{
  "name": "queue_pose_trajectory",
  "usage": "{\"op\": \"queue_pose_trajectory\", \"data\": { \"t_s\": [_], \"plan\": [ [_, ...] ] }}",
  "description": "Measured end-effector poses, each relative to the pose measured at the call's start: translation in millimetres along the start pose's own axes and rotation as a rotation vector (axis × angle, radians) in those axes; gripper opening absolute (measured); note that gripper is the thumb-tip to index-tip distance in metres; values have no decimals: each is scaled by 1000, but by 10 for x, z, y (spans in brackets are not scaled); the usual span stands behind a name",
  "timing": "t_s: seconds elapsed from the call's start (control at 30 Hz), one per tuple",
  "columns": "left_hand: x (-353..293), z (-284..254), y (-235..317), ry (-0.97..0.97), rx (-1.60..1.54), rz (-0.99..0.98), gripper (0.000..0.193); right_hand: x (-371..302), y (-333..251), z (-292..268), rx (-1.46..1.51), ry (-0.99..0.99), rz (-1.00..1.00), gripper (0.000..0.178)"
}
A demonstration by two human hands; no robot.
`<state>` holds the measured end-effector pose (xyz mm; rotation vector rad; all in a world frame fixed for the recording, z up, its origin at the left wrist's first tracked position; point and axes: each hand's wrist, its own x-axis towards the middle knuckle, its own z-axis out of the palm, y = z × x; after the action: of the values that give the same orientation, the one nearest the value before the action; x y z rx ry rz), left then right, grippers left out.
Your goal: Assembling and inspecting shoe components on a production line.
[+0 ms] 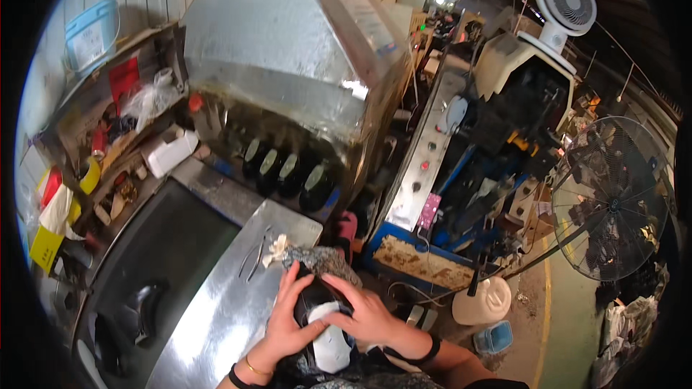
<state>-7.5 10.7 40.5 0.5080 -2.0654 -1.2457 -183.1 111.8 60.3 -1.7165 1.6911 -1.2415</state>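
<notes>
Close to my body, near the metal table's edge, both hands are around a black shoe (310, 294) with a white piece (331, 349) on its upturned face. My left hand (290, 320) holds it from the left, thumb across the white piece and fingers stretched along the far end. From the right my right hand (369, 317) grips it, its thumb also on the white piece. The palms partly cover the shoe. Just beyond the fingertips lies a grey speckled cloth (324, 258). Tweezers or thin pliers (254, 256) rest on the metal table (216, 310).
Left of the table, shiny black shoe parts (148, 310) lie on a dark belt (187, 223). Several black shoes with pale tops stand under a metal hood (267, 36). A blue-edged machine (422, 256), a plastic jug (481, 301) and a large fan (613, 205) stand right.
</notes>
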Motion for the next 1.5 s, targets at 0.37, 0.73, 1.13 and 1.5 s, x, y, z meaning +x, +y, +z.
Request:
{"op": "queue_pose_trajectory", "data": {
  "t_s": [0.37, 0.73, 1.13, 1.5],
  "plan": [
    [572, 19, -148, 47, -156, -46, 65, -302, 675, -188, 336, -155, 462, 34],
    [626, 148, -318, 75, -162, -76, 67, -686, 458, 317, 722, 48, 405, 50],
    [491, -32, -434, 31, -491, -219, 69, -515, 792, 37, 488, -387, 369, 58],
    [131, 90, -414, 28, -726, -332, 73, -781, 414, -48, 715, -372, 538, 63]
  ]
}}
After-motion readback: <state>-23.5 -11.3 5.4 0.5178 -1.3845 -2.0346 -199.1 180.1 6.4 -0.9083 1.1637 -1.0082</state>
